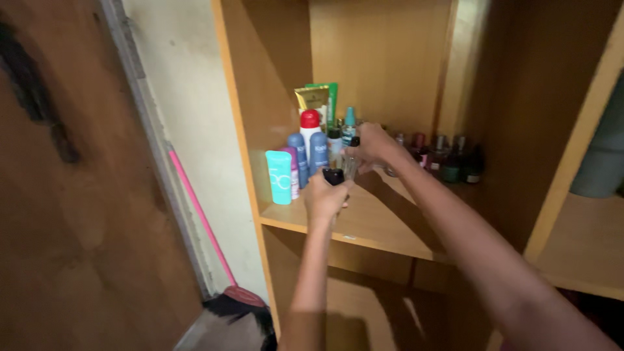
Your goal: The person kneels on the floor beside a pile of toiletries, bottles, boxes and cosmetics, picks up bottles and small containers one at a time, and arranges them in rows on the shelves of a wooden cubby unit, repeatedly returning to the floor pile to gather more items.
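Note:
My left hand (325,197) is closed around a small bottle with a black cap (333,175), held just above the front of a wooden shelf (364,227). My right hand (372,144) reaches further back and grips a small clear bottle with a dark top (351,158). Both hands are beside a cluster of toiletries: a teal tube (279,177), two blue bottles (311,153), a white can with a red cap (310,127) and a gold tube (312,99).
Several small dark nail-polish bottles (448,159) stand at the shelf's back right. A pink-handled broom (207,227) leans against the wall at left, beside a wooden door (71,195). A grey object (601,162) sits in the right compartment.

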Tool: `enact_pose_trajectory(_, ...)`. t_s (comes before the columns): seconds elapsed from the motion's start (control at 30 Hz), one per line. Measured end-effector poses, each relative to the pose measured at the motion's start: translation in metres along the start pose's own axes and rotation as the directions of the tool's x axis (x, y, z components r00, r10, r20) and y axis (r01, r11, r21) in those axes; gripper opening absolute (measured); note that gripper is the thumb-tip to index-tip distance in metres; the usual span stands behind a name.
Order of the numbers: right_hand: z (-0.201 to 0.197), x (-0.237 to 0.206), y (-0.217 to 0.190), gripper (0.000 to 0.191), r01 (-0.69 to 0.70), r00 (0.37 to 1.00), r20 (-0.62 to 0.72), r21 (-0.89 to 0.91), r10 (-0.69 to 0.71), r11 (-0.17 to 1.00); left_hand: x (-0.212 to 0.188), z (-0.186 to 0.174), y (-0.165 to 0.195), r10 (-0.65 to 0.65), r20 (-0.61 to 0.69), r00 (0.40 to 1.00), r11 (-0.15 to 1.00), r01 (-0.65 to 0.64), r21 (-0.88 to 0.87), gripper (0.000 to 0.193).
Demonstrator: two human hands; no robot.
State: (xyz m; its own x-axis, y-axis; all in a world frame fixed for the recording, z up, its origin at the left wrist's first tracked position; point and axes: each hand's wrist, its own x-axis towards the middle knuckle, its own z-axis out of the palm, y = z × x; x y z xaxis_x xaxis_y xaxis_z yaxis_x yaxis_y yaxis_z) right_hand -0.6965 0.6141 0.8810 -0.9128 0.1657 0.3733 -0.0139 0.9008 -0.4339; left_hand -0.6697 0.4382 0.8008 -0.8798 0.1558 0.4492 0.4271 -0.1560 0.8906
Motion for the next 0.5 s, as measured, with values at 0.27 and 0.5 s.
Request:
enact_pose_trajectory(0.27,0.039,0.028,-0.02,0.048,0.05,0.951,-0.308,0.106,-0.015,0.993,0.0,-0.005,0.008,-0.002,-0.046,0.999,0.976,0.012,0.216,0.027)
enact_pose_trajectory(0.5,0.044,0.037,-0.007,0.037,0.1,0.975,-0.218,0.306,-0.033,0.947,0.006,0.0,-0.006,-0.027,-0.014,1.0,0.992,0.029,0.122,0.03)
